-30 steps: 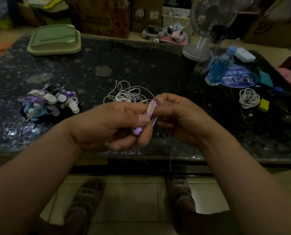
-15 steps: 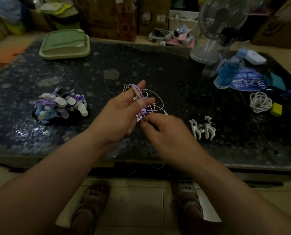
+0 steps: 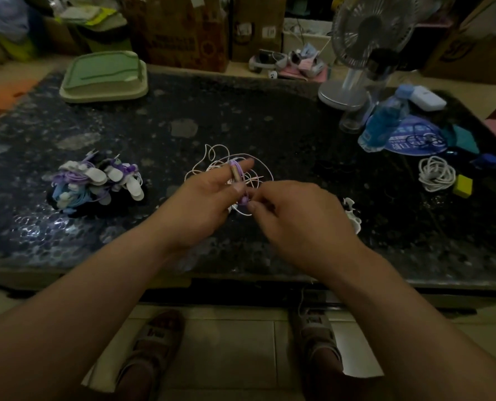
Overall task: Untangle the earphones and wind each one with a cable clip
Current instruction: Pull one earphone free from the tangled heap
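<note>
Only one view here, from my head cam: it looks forward and down, close over the dark surface (image 3: 269, 117), with the floor (image 3: 235, 351) below.

We can read almost nothing here. The brown cardboard box (image 3: 183, 33) behind the far edge of the table (image 3: 241, 117) carries dark printed lines, and the blue round card (image 3: 414, 138) near the table's far right corner carries pale characters, but both are too blurred for us to make out. The same goes for the dark logo on the box (image 3: 469, 39) at the far right and the small marks on the sandal straps (image 3: 155, 332) below.
</note>
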Demonstrator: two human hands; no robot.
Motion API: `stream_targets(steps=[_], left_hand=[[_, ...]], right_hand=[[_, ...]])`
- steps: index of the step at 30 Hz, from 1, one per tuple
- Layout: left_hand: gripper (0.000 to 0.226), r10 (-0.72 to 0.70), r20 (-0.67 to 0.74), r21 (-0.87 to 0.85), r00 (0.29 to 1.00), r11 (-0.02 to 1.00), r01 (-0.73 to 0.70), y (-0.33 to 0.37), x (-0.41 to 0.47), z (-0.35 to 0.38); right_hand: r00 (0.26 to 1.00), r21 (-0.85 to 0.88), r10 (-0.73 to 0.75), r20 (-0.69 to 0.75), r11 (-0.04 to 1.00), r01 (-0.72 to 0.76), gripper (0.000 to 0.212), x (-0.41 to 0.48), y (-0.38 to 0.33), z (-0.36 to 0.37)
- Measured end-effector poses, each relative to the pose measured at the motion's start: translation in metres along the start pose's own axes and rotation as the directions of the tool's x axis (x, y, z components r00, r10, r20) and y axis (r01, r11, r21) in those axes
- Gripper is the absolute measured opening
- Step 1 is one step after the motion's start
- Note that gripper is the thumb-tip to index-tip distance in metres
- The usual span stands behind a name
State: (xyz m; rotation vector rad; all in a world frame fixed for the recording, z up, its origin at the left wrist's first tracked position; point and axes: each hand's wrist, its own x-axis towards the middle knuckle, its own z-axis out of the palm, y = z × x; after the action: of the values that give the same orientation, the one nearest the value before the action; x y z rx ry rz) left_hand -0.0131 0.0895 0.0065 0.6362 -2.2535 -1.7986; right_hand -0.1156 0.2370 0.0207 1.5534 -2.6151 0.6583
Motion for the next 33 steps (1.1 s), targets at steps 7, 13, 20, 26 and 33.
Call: stream_targets(steps=[7, 13, 20, 26, 33], left_hand=[[0.026, 0.088, 0.301, 0.052, 0.949, 0.993, -0.108, 0.001, -0.008, 0.003], [0.026, 0.050, 0.362, 0.284, 0.931, 0.945, -0.161, 0.000, -0.007, 0.005], [0.014, -0.070, 0.463, 0.384, 0.883, 0.914, -0.129, 0.002, -0.009, 0.007], [0.032, 0.043, 0.567, -0.026, 0.822, 0.999, -0.035, 0.016, -0.014, -0.001], [0.053, 0.072, 0.265, -0.535, 0.961, 0.841, 0.085, 0.014, -0.004, 0.001]], right_hand=[[0.986, 0.358, 0.114, 0.122, 0.921, -0.151, 0.008, 0.008, 0.027, -0.010], [0.988, 0.372, 0.049, 0.145, 0.923, -0.101, 0.009, 0.006, 0.034, -0.018], [0.977, 0.472, -0.006, 0.212, 0.876, -0.098, 0.007, 0.008, 0.042, -0.013], [0.886, 0.825, 0.003, 0.464, 0.363, -0.433, 0.016, 0.009, 0.049, -0.018], [0.874, 0.689, 0.190, 0.447, 0.549, -0.472, 0.030, 0.013, 0.037, 0.024]])
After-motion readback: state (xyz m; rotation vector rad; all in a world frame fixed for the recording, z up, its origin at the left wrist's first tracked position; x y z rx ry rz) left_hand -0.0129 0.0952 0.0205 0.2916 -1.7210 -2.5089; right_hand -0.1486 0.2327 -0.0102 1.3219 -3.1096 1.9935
